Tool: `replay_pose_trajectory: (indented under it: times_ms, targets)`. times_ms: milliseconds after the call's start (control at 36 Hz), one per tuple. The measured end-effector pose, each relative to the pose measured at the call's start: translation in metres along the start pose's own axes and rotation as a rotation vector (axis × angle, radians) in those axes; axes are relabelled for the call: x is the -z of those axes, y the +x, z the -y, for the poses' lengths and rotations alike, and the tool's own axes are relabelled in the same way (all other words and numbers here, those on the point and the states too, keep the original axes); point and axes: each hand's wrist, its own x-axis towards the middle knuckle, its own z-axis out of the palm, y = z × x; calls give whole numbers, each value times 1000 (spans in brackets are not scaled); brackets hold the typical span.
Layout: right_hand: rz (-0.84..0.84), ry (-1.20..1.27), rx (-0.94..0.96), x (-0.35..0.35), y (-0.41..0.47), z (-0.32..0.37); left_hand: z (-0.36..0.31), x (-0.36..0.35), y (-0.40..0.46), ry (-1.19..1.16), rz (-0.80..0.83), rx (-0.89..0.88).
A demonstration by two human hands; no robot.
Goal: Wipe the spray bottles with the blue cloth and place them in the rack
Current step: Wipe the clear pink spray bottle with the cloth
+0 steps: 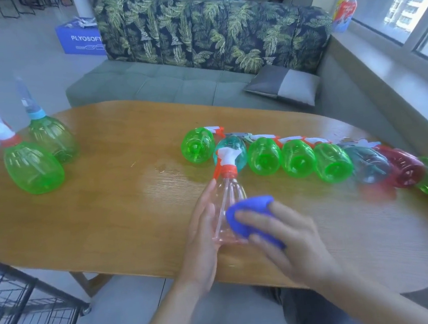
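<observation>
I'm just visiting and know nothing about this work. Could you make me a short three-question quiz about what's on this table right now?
1. True or false: the clear bottle being wiped has an orange and white spray head.
2. Which hand presses the blue cloth against that bottle? A) left hand B) right hand
3. Fill in: at the table's far left, ____ green bottles stand upright.

Key
1. True.
2. B; the left hand steadies the bottle from the side.
3. Two; the row of bottles on the right lies on its sides.
</observation>
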Motion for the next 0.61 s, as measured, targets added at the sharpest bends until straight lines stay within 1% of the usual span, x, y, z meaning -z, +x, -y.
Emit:
replay_pose_trajectory:
  times_ms: [56, 139, 222, 278, 333, 444, 500, 611]
  targets:
    - [-92, 69, -182, 0, 19, -2, 2, 3, 1, 2, -1, -1]
    - [-101, 93, -391, -7, 44, -7, 4, 3, 2, 42, 20, -15]
    - [-67, 98, -516, -19, 51, -7, 4, 0, 2, 65, 30, -12]
    - [-47, 100, -538, -28, 48, -3, 3, 0, 3, 54, 25, -4]
    - [-39, 72, -474, -33, 41, 1, 1, 1, 4, 31, 6, 14]
    - [-23, 43, -282, -31, 22, 1, -3, 1, 3, 45, -21, 39]
    - [26, 29, -165, -28, 11, 0, -3, 1, 3, 46, -14, 33]
    - [166, -80, 100, -18, -8, -1, -3, 0, 0, 57, -6, 11]
